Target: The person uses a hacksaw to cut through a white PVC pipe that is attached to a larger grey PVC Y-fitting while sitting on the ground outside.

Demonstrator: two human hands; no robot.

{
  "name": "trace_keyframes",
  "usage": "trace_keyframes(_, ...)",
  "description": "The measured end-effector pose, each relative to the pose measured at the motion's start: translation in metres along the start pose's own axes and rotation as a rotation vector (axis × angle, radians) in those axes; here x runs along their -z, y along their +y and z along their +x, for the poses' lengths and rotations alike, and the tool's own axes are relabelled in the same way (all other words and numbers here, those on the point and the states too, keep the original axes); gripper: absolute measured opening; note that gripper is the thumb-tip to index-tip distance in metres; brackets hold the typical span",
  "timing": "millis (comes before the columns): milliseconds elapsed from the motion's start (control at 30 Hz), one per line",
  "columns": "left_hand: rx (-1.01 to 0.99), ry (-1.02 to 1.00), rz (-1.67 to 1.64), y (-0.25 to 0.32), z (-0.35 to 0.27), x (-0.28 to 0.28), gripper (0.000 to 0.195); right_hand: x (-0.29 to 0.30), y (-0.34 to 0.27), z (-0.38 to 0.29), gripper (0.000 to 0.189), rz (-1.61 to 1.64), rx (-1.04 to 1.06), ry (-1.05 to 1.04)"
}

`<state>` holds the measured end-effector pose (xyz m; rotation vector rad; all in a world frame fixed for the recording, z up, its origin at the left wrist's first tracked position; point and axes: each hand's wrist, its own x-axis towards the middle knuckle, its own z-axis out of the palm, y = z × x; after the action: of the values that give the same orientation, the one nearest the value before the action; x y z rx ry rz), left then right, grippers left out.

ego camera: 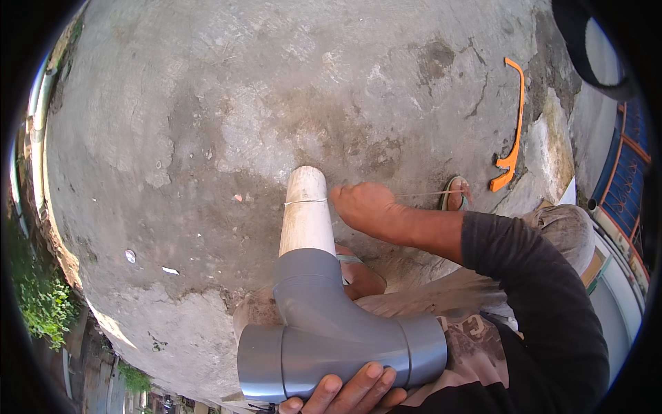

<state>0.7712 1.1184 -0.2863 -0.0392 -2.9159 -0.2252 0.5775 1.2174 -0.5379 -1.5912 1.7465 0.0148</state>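
Note:
A grey plastic pipe tee fitting (331, 336) lies across my lap at the bottom. A dirty white plastic pipe (307, 227) sticks up out of its branch. Around the pipe's upper part runs a thin pale line, either a cord or a cut; I cannot tell which. My left hand (346, 390) holds the tee's body from below, its fingers over the near side. Just right of the pipe, my right hand (364, 207) is closed in a fist. A thin, blurred cord-like strand (429, 194) trails rightward from that fist.
An orange hacksaw frame (517, 124) lies on the rough concrete ground (258, 103) at the right, with no blade visible. My sandalled feet (362, 277) stand beyond the tee. Long pipes (40, 129) run along the left edge, above green plants (49, 310). A blue rack-like structure (626, 176) stands far right.

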Motion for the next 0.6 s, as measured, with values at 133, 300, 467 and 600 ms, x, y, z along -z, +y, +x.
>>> trace_keyframes(133,0.018,0.469,0.204,-0.010,0.003,-0.057,0.039,-0.002,-0.014,-0.003,0.012,-0.008,0.030,0.003)
trace_keyframes(300,0.093,0.385,0.174,-0.004,-0.002,-0.051,0.039,-0.022,-0.009,0.019,0.013,0.072,0.045,0.144)
trace_keyframes(467,-0.052,0.407,0.127,-0.030,0.009,-0.049,0.041,-0.033,-0.015,0.019,0.012,0.080,0.044,0.127)
trace_keyframes(600,0.094,0.435,0.048,-0.009,0.004,-0.058,0.046,-0.043,-0.005,0.022,0.011,0.194,0.003,-0.001)
